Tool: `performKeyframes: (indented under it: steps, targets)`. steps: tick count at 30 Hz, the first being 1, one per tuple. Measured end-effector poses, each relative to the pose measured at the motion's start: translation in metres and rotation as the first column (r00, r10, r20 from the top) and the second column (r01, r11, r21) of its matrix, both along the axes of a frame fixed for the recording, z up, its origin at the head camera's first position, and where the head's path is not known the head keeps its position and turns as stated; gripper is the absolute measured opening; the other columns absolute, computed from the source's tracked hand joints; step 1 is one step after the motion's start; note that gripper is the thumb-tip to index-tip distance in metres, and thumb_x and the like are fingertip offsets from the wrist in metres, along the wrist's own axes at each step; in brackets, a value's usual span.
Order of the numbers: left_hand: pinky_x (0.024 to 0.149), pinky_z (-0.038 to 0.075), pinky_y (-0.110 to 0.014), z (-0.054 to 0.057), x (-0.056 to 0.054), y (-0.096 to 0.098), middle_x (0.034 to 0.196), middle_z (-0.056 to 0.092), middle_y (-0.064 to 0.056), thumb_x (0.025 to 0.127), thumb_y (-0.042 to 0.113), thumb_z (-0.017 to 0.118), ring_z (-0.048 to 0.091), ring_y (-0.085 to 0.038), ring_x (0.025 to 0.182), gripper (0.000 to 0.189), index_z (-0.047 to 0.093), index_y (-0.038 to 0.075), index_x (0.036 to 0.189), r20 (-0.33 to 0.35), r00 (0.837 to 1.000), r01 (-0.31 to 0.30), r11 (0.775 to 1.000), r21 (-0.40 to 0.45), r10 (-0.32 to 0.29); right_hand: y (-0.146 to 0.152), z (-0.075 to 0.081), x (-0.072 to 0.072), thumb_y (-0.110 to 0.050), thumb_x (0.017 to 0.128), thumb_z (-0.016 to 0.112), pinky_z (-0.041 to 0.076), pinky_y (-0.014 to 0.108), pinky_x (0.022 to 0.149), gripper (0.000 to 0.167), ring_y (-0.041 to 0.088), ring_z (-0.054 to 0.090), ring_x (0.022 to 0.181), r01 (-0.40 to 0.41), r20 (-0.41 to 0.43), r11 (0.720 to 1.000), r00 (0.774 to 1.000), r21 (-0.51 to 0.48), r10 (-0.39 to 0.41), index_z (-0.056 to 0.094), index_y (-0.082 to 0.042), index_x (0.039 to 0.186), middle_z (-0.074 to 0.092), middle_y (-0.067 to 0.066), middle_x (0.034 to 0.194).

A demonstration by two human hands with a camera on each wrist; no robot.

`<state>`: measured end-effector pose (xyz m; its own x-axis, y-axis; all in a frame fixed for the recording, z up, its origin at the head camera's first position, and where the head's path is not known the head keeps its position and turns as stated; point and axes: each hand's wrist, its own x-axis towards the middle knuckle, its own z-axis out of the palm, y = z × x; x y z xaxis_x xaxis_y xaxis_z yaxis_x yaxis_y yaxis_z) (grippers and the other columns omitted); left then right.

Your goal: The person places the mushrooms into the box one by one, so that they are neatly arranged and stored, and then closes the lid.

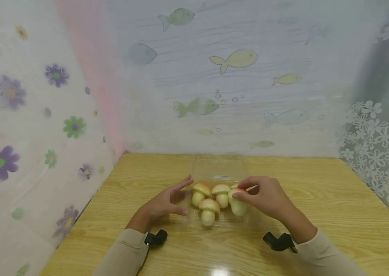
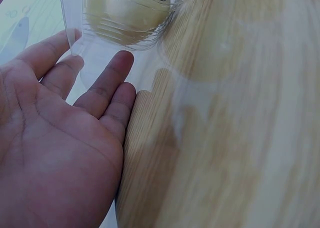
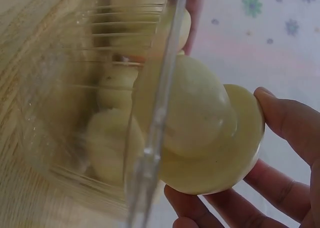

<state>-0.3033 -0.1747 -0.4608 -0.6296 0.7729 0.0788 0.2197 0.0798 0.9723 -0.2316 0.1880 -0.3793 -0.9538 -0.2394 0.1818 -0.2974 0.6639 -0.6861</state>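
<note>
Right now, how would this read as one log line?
right hand: pinches mushroom-shaped piece by cap | left hand: beside clear plastic clamshell | clamshell lid: open

Scanning head view, both wrist views, and no legible text, label, brand, number or sign to call anywhere!
</note>
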Motion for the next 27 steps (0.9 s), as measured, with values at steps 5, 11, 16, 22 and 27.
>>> performKeyframes:
  steps: [5, 11, 16, 22, 27]
  targets:
    - [0.126, 0.022, -0.058, 0.0, 0.0, 0.0, 0.175, -0.012, -0.002, 0.092, 0.011, 0.079, 0.017, -0.035, 0.16, 0.104, 0.009, 0.011, 0.168, 0.002, 1.0, 0.01, 1.0, 0.005, -0.01, -0.004, -0.002, 0.0, -0.054, 0.086, 0.08, 0.06, 0.03, 0.07, 0.034, 0.014, 0.076, 0.087, -0.013, 0.013, 1.0, 1.0, -0.007, 0.013, 0.079, -0.026, 0.105, 0.077, -0.006, 0.105]
    - [0.127, 0.021, -0.058, 0.001, 0.001, 0.0, 0.175, -0.012, -0.001, 0.092, 0.012, 0.08, 0.017, -0.034, 0.16, 0.104, 0.009, 0.012, 0.168, 0.015, 1.0, 0.008, 1.0, 0.009, -0.008, -0.008, -0.006, 0.001, -0.054, 0.086, 0.081, 0.06, 0.029, 0.069, 0.034, 0.015, 0.076, 0.086, -0.035, 0.024, 0.999, 0.999, -0.017, 0.035, 0.079, -0.024, 0.104, 0.077, -0.005, 0.105]
    - [0.126, 0.021, -0.058, 0.0, 0.001, 0.0, 0.175, -0.012, -0.001, 0.092, 0.012, 0.08, 0.017, -0.034, 0.16, 0.104, 0.009, 0.012, 0.168, 0.015, 1.0, 0.01, 1.0, 0.011, -0.01, -0.011, -0.009, 0.001, -0.051, 0.086, 0.082, 0.06, 0.026, 0.068, 0.034, 0.015, 0.075, 0.083, -0.056, 0.019, 0.998, 0.998, -0.017, 0.057, 0.079, -0.022, 0.104, 0.077, -0.003, 0.105]
    - [0.126, 0.023, -0.058, 0.001, 0.001, 0.0, 0.175, -0.011, 0.0, 0.092, 0.013, 0.08, 0.018, -0.034, 0.16, 0.105, 0.009, 0.013, 0.168, 0.012, 1.0, 0.009, 1.0, 0.013, -0.009, -0.013, -0.012, 0.002, -0.05, 0.087, 0.081, 0.06, 0.024, 0.068, 0.03, 0.014, 0.075, 0.082, -0.088, 0.013, 0.996, 0.996, -0.022, 0.088, 0.08, -0.023, 0.102, 0.077, -0.003, 0.104]
    - [0.126, 0.022, -0.058, 0.001, 0.001, -0.001, 0.175, -0.011, -0.001, 0.092, 0.013, 0.08, 0.018, -0.035, 0.159, 0.105, 0.009, 0.012, 0.168, 0.008, 1.0, 0.01, 1.0, 0.013, -0.01, -0.016, -0.015, 0.003, -0.051, 0.087, 0.081, 0.06, 0.024, 0.069, 0.029, 0.011, 0.074, 0.081, -0.1, -0.008, 0.995, 0.995, 0.001, 0.1, 0.08, -0.025, 0.1, 0.077, -0.004, 0.103]
